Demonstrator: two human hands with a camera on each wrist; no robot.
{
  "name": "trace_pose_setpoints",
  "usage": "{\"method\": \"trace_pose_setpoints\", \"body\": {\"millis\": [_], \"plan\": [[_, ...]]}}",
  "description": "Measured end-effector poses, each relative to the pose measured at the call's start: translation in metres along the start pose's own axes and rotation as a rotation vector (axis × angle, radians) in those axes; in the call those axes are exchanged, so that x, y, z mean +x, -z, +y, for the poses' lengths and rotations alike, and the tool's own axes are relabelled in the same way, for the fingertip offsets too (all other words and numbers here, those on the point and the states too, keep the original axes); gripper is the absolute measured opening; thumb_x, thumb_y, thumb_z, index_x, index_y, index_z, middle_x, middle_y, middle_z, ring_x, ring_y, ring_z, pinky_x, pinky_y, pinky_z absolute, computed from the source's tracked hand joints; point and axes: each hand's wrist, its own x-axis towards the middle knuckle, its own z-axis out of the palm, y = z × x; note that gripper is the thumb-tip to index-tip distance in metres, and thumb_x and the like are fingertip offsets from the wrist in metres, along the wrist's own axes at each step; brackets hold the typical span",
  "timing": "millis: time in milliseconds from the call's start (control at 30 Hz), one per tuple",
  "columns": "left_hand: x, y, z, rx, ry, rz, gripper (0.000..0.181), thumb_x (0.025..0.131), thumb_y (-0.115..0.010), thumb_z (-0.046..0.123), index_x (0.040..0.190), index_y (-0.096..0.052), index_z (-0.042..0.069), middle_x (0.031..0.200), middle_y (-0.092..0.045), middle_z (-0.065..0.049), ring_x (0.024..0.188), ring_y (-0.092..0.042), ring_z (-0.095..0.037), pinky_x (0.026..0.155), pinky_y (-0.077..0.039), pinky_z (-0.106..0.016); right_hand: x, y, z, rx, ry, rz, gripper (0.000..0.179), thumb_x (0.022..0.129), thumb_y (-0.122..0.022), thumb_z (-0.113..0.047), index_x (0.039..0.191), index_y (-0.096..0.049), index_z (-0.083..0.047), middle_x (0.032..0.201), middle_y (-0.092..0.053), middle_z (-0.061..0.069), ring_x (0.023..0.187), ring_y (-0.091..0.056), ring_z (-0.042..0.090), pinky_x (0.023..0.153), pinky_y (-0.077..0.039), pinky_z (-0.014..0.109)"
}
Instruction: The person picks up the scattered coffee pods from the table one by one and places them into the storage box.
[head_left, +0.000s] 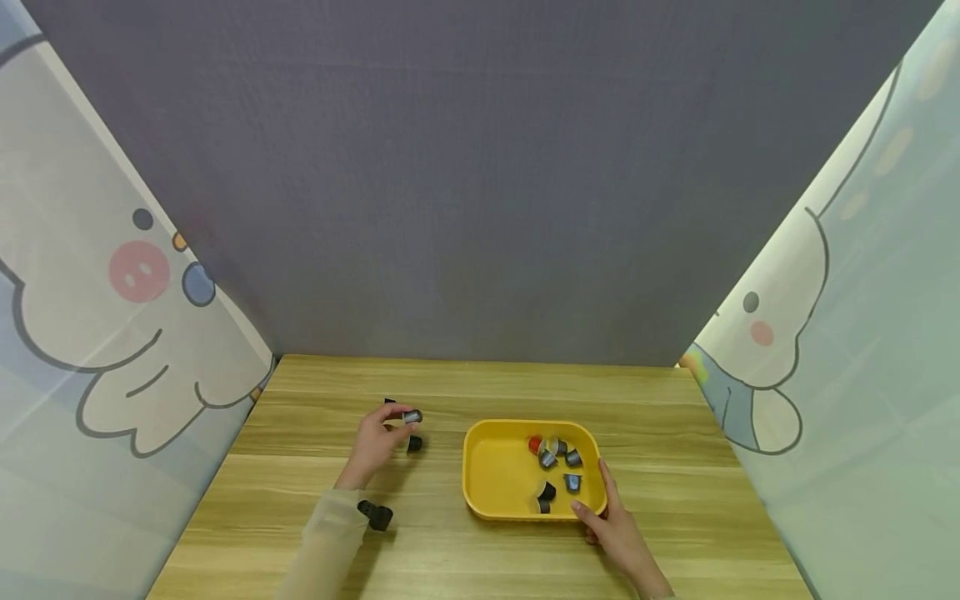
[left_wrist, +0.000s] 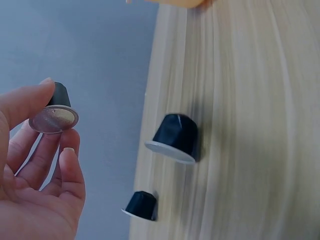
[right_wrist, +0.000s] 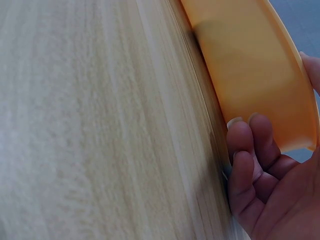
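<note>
Between thumb and fingertips, my left hand pinches a dark coffee capsule above the table, left of the yellow tray. Its silver foil lid shows in the left wrist view, where the same capsule is seen close up. Two black coffee capsules lie on the wood by this hand: a nearer one and a farther one. My right hand holds the yellow tray at its near right corner, thumb over the rim. The right wrist view shows curled fingers against the tray's outer wall.
Inside the tray are several capsules, black, grey-blue and one red capsule, mostly in its right half. The wooden table meets a grey panel at the back. Printed curtains flank both sides.
</note>
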Motion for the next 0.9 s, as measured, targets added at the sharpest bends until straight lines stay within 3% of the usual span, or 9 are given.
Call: {"method": "trace_pose_setpoints", "body": {"millis": [433,667,900], "plan": [[-0.002,-0.024,0.019,0.039,-0.106,-0.019,0.026,0.084,-0.081,0.007,0.109,-0.073,0.011,0.109,-0.068,-0.005,0.099,-0.062,-0.025,0.071,-0.053,-0.029,-0.001,0.0,-0.001,-0.008,0.013,0.003,0.096,0.094,-0.069,-0.039,0.162,-0.003,-0.029,0.075,-0.061,0.005,0.062,-0.056,0.019,0.056,-0.049,0.028],[-0.001,-0.048,0.023,0.031,-0.143,-0.086,0.024,0.086,-0.08,0.012,0.11,-0.073,0.012,0.108,-0.068,-0.002,0.101,-0.062,-0.023,0.075,-0.053,-0.03,0.0,0.0,0.001,0.006,0.006,0.001,0.096,0.093,-0.069,-0.041,0.161,-0.002,-0.03,0.073,-0.06,0.005,0.062,-0.055,0.019,0.056,-0.048,0.028],[0.003,-0.07,0.031,0.016,-0.138,-0.161,0.024,0.088,-0.079,0.017,0.112,-0.073,0.018,0.111,-0.067,0.001,0.096,-0.061,-0.023,0.074,-0.053,-0.031,0.001,0.0,0.003,0.007,0.009,-0.002,0.097,0.093,-0.07,-0.042,0.161,-0.002,-0.03,0.074,-0.061,0.006,0.062,-0.056,0.019,0.056,-0.049,0.029]]}}
